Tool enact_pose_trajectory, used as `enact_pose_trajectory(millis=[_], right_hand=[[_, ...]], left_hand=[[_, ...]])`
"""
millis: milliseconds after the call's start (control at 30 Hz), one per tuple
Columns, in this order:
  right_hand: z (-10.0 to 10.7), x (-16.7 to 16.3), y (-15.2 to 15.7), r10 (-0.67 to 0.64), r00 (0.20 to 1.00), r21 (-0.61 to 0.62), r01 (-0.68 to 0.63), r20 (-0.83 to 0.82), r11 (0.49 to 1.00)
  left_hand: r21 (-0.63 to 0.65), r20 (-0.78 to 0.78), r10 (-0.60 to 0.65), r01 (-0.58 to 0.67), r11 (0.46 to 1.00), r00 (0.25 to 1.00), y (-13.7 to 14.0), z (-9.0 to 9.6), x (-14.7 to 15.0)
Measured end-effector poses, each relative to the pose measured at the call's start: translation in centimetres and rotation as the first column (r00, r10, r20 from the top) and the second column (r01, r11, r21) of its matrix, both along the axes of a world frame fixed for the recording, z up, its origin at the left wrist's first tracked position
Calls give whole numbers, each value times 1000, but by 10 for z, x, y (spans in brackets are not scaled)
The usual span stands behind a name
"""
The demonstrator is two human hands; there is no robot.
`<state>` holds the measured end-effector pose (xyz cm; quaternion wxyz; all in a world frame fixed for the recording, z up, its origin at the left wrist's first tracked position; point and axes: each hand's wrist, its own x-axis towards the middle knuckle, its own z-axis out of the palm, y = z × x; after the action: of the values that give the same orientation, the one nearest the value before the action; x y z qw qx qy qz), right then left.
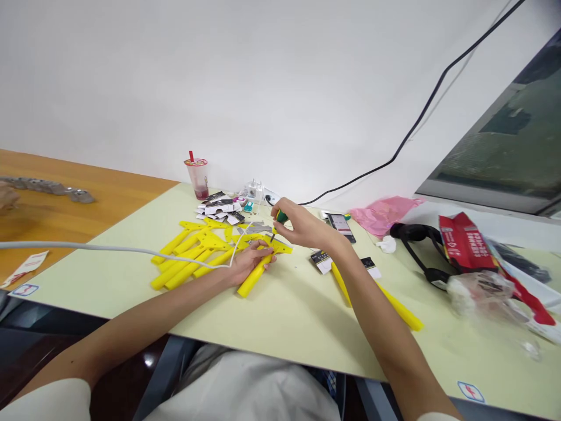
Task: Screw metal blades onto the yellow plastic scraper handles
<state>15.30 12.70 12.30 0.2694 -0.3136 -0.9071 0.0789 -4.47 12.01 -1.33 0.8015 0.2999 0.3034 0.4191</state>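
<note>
My left hand [252, 261] is closed around a yellow scraper [254, 277], its round handle slanting toward me and its wide head away. In my right hand [298, 223] is a screwdriver [281, 217] with a green grip, held almost upright over the scraper's head. Its tip meets the head, though the exact contact is too small to see. Left of my hands lies a pile of yellow scrapers [188, 257], with grey metal blades [254, 228] behind it. Two more yellow scrapers [401, 307] lie under my right forearm, their heads partly hidden.
A drink cup [199, 178] stands at the back beside black-and-white cards [219, 207]. A white cable [131, 248] crosses before the pile. Rightward are a phone [342, 227], pink plastic [385, 213], black headphones [421, 251] and a red packet [467, 242]. Another person's hand [6, 196] shows far left.
</note>
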Motion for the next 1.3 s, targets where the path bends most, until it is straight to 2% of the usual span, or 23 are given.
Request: enact_pose_trajectory(millis=[100,167,400,567,667,933,1000,1167,1233,1300], right_hand=[[1,6,1,56,998,-10,-56,-8,998],[2,9,2,48,999,-27,-49,-10,998],[2,6,2,-142,984,72,134,110,988],[-1,9,0,-60,993,-14,62,100,998],[0,10,1,-67,996,-16,68,64,998],[-3,4,0,-243,959,57,237,142,970],[-6,5,-1,-195,972,26,194,132,981],[-8,9,2,16,999,-45,-15,32,999],[-7,8,3,47,999,-24,-48,-10,999],[-5,7,3,20,1000,10,-20,-11,1000]], left_hand=[[-1,19,16,-16,1000,1000,1,1,-1],[4,22,32,-32,999,999,1,2,-1],[14,6,15,-15,1000,1000,-2,3,0],[-19,1,57,-57,998,998,2,3,-1],[-7,0,40,-40,999,999,2,3,-1],[5,14,16,-16,1000,1000,1,-1,-1],[2,7,29,-29,1000,1000,3,-2,-2],[14,-11,49,-49,999,999,5,-5,-1],[26,-13,42,-41,999,999,4,-4,-2],[32,-12,39,-38,999,999,3,-4,-2]])
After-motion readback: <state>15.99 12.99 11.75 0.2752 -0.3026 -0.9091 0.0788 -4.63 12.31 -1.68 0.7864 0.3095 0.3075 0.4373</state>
